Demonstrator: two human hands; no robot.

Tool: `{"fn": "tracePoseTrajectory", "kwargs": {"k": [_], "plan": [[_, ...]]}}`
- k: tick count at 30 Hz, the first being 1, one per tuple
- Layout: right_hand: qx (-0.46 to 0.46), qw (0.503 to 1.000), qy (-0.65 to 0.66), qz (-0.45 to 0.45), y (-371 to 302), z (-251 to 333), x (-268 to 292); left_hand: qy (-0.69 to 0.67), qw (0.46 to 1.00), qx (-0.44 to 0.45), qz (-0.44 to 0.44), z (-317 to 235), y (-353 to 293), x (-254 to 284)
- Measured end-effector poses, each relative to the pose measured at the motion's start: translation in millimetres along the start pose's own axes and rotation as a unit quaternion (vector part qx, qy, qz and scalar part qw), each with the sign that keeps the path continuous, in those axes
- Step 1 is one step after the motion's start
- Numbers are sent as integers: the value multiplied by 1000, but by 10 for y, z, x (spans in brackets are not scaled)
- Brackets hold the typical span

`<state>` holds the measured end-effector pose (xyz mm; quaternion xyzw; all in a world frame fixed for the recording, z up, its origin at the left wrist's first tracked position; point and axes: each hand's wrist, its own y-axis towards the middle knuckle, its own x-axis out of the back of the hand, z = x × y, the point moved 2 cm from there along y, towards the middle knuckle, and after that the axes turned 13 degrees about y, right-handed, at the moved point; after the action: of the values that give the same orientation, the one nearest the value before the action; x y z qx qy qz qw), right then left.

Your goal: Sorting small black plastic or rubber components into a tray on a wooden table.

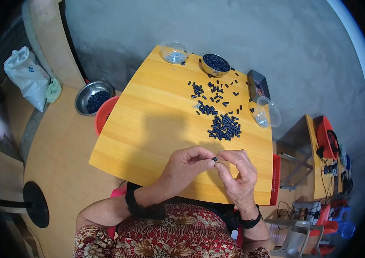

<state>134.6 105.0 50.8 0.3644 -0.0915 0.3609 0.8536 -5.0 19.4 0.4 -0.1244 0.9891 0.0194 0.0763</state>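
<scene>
Over the near edge of the yellow wooden table (135, 137), my left hand (187, 165) pinches a small black part (215, 159) between thumb and fingertips. My right hand (237, 172) meets it from the other side, its thumb and forefinger closed at the same part; whether it also grips a tiny separate piece is too small to tell. Just beyond my hands lies a pile of small black cylindrical parts (225, 127). Smaller clusters and loose ones (197, 89) spread toward the far side of the table.
At the table's far edge stand a clear bowl (175, 56) of small shiny pieces and a bowl full of black parts (216, 64). A dark tray (258, 86) and a tilted clear container (267, 112) line the right side. A steel basin (88, 102) sits left, below.
</scene>
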Motion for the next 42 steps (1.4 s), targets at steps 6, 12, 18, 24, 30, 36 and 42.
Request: {"fn": "tracePoseTrajectory", "kwargs": {"k": [6, 12, 18, 24, 30, 36, 42], "plan": [[15, 1000, -23, -1, 0, 21, 25, -38, 999, 20, 5, 22, -28, -31], [37, 999, -37, 1, 9, 20, -18, -47, 998, 32, 1, 29, -22, -10], [54, 998, -36, 2, 14, 4, -53, -51, 998, 42, 2, 64, -20, 17], [45, 999, 1, 13, -1, -68, -100, -68, 995, 70, 19, 143, -14, 57], [68, 997, -43, -5, -22, -126, -158, -183, 972, 143, 23, 152, -15, 55], [105, 992, -66, 4, -27, -127, -152, -157, 976, 146, 39, 190, -3, 77], [105, 993, -55, 4, -33, -168, -158, -120, 979, 156, 44, 178, 19, 91]]}}
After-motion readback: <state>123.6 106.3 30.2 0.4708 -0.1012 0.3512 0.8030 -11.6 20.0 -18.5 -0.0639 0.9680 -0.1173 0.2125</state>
